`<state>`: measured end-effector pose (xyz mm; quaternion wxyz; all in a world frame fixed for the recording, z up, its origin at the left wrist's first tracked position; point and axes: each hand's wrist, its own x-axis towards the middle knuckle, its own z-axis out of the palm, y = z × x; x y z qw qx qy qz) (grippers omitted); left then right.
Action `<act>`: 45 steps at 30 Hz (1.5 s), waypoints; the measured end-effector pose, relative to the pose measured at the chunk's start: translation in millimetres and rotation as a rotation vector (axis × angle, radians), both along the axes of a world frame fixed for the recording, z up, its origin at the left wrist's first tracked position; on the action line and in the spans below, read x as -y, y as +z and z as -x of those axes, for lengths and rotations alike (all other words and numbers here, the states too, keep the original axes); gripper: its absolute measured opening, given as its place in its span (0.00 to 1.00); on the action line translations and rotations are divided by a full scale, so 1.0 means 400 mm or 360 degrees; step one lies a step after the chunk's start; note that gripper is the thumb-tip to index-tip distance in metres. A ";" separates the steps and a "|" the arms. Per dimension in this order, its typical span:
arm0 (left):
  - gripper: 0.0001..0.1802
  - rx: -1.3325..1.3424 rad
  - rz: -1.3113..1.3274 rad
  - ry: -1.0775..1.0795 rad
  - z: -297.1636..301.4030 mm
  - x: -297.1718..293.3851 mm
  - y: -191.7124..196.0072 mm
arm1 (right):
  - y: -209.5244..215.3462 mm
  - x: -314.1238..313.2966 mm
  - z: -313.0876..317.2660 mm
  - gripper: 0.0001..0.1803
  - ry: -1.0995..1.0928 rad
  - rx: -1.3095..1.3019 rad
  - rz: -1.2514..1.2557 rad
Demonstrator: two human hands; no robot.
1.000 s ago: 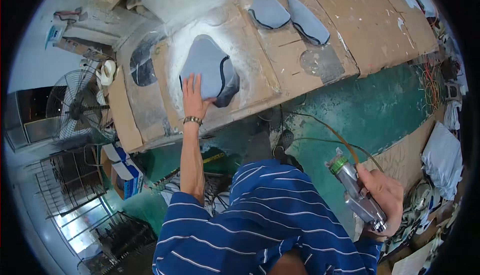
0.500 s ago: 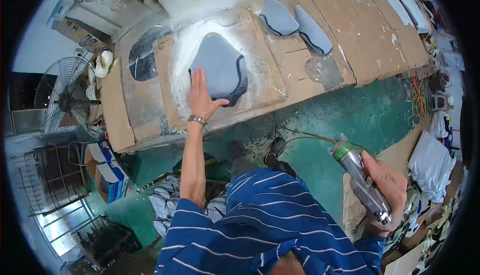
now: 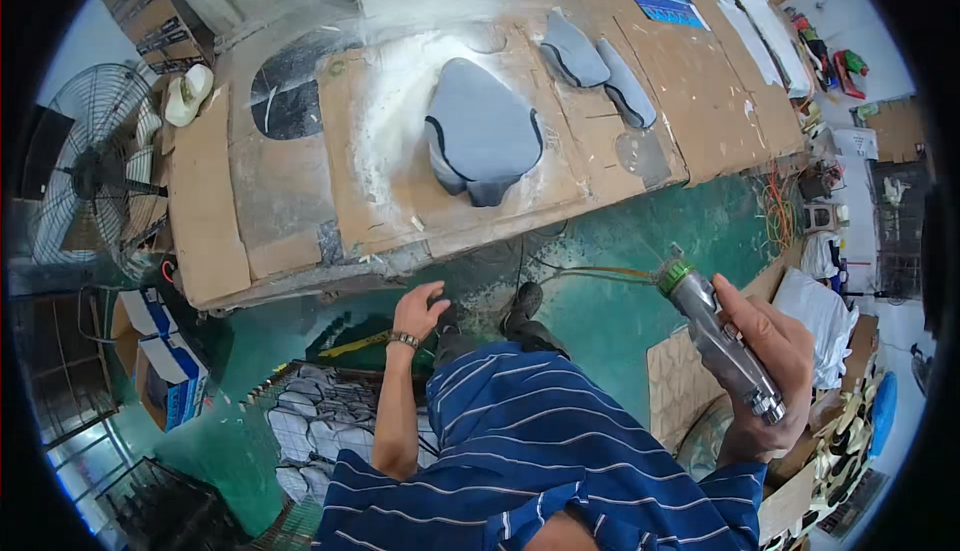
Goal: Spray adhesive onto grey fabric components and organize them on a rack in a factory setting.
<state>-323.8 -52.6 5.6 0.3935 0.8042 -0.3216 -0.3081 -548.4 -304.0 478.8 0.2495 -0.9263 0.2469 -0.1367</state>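
1. The left hand point(image 3: 420, 308) had come off the grey shaped piece point(image 3: 482, 134); half a second before it lay flat on that piece, and now it hung loosely open and empty below the table point(image 3: 210, 221) edge, over the green floor point(image 3: 640, 241).
2. The grey shaped piece stayed on the white-dusted cardboard point(image 3: 390, 151), well beyond the left hand.
3. The right hand point(image 3: 765, 351) kept its closed grip on the metal spray gun point(image 3: 715, 336), green-capped nozzle pointing up and away, at the person's right side as before.
4. Two more grey pieces point(image 3: 595, 66) lay on the table, beyond and to the right of the left hand.
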 end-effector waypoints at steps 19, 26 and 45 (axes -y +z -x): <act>0.24 -0.0127 -0.0121 0.0003 -0.037 -0.147 -0.113 | 0.100 -0.352 -0.130 0.39 0.0430 -0.0403 0.0386; 0.20 -0.0220 0.0158 0.0190 -0.075 -0.107 -0.102 | 0.108 -0.385 -0.074 0.37 0.0535 -0.0391 0.0416; 0.22 0.1215 -0.0520 -0.0547 -0.482 0.670 0.355 | 0.004 -0.221 0.179 0.35 0.0165 -0.0288 0.0058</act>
